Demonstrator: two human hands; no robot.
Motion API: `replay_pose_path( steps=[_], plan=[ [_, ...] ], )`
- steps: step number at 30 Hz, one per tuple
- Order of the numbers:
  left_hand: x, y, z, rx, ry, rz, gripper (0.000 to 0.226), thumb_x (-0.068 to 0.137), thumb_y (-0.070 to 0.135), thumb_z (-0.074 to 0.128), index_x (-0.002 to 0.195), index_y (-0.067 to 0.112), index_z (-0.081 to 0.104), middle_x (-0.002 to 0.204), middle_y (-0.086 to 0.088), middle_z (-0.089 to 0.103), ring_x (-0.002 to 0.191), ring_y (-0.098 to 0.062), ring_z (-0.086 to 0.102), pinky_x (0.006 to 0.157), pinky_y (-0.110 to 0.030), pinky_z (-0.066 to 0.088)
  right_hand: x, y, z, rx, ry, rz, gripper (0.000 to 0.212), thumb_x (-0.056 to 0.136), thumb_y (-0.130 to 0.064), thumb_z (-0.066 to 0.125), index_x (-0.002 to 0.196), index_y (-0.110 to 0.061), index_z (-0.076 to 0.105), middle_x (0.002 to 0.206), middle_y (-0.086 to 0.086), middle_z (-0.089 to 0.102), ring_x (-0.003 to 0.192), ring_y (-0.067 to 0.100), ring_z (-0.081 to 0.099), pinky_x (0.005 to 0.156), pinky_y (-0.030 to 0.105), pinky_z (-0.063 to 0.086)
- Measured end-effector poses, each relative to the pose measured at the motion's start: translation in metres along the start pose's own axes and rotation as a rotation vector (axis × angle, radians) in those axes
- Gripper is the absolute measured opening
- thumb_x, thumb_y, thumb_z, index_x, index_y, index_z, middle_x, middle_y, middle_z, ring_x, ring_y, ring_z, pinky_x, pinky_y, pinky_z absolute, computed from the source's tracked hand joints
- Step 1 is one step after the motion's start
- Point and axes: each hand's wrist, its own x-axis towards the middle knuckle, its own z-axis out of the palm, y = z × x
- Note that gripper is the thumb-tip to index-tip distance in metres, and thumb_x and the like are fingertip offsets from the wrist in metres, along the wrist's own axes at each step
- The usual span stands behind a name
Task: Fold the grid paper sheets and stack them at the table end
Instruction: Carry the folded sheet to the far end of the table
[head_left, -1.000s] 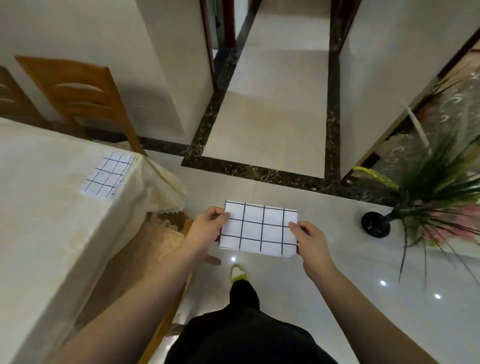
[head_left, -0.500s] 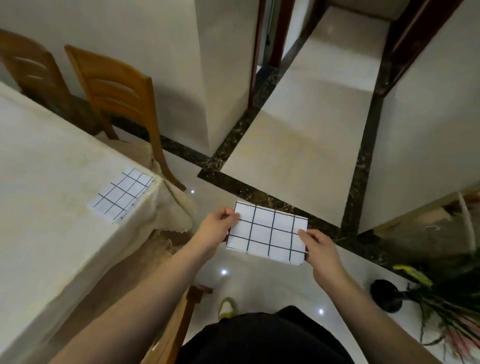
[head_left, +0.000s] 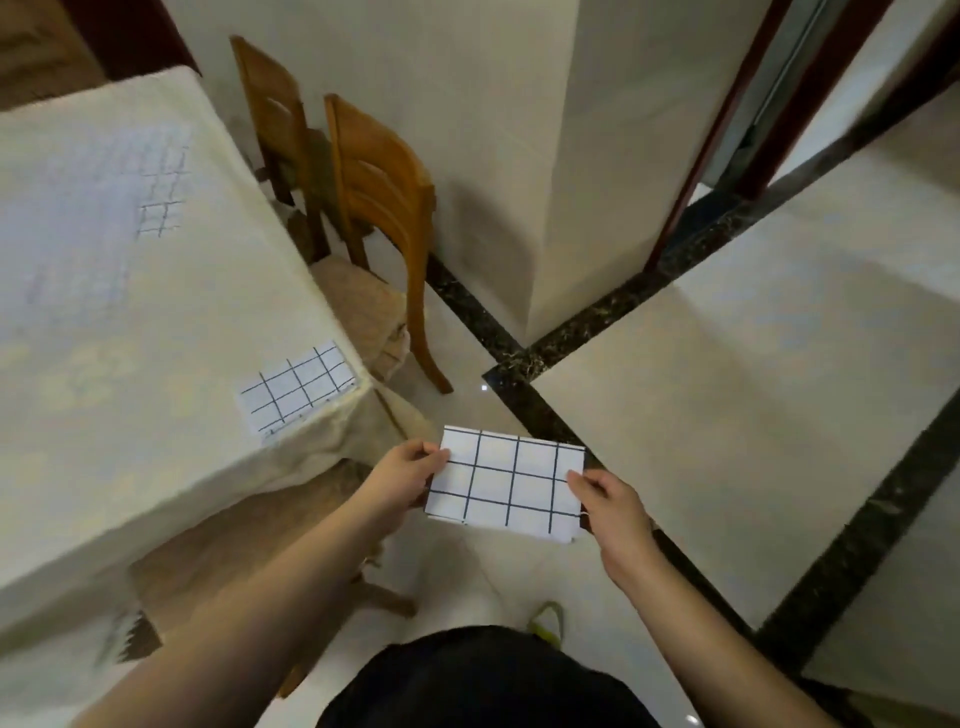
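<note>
Fingers (head_left: 434, 453) of the left hand (head_left: 402, 475) pinch the left edge of the folded grid sheet (head_left: 506, 486); the right hand (head_left: 613, 501) pinches its right edge, holding it over the floor, beside the table (head_left: 130, 322) corner. Both hands' lower fingers are hidden beneath the paper. Another folded sheet (head_left: 296, 387) lies at that corner. Farther back, motion-blurred grid paper (head_left: 104, 208) is barely legible. No writing shows.

Table corner (head_left: 332, 410) free beside folded sheet (head_left: 298, 387) (blurred, seemingly); chair (head_left: 379, 208) behind.
</note>
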Motion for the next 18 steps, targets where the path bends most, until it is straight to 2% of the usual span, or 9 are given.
replay_pose_path(
  steps=[4, 10, 14, 16, 18],
  plan=[
    [0.0, 0.004, -0.008, -0.121, 0.135, 0.022, 0.013, 0.09, 0.023, 0.067, 0.09, 0.012, 0.061, 0.079, -0.01, 0.062, 0.071, -0.023, 0.057, 0.06, -0.028, 0.047, 0.041, -0.023, 0.009, -0.079, -0.113, -0.012, 0.033, 0.082, -0.041, 0.07, 0.106, -0.018, 0.067, 0.107, 0.006, 0.07, 0.1, 0.023, 0.066, 0.09, 0.046, 0.054],
    [-0.005, -0.002, -0.045, -0.309, 0.308, -0.02, 0.016, 0.091, 0.022, 0.066, 0.096, 0.007, 0.062, 0.085, -0.013, 0.063, 0.074, -0.023, 0.058, 0.061, -0.029, 0.049, 0.068, -0.063, 0.066, -0.162, -0.325, -0.06, 0.013, 0.091, -0.025, 0.064, 0.101, -0.016, 0.066, 0.095, 0.004, 0.073, 0.089, 0.019, 0.069, 0.075, 0.036, 0.056],
    [0.001, -0.014, -0.076, -0.384, 0.402, 0.003, 0.03, 0.09, 0.026, 0.067, 0.101, -0.002, 0.064, 0.091, -0.019, 0.066, 0.081, -0.029, 0.061, 0.073, -0.041, 0.05, 0.089, -0.085, 0.111, -0.249, -0.41, -0.08, 0.016, 0.091, -0.024, 0.065, 0.1, -0.012, 0.066, 0.093, 0.004, 0.073, 0.087, 0.02, 0.07, 0.075, 0.038, 0.057],
    [0.007, -0.017, -0.09, -0.407, 0.449, 0.014, 0.028, 0.09, 0.028, 0.066, 0.102, 0.004, 0.066, 0.095, -0.017, 0.07, 0.083, -0.029, 0.065, 0.077, -0.042, 0.053, 0.098, -0.098, 0.135, -0.285, -0.456, -0.087, 0.016, 0.091, -0.024, 0.065, 0.1, -0.011, 0.066, 0.092, 0.004, 0.073, 0.087, 0.021, 0.07, 0.074, 0.037, 0.057],
    [0.018, -0.022, -0.105, -0.417, 0.506, 0.028, 0.02, 0.09, 0.031, 0.066, 0.094, 0.012, 0.069, 0.09, -0.011, 0.071, 0.081, -0.025, 0.065, 0.073, -0.04, 0.052, 0.107, -0.109, 0.16, -0.318, -0.487, -0.092, 0.017, 0.091, -0.023, 0.064, 0.101, -0.009, 0.066, 0.094, 0.008, 0.073, 0.089, 0.023, 0.069, 0.078, 0.04, 0.057]
  ],
)
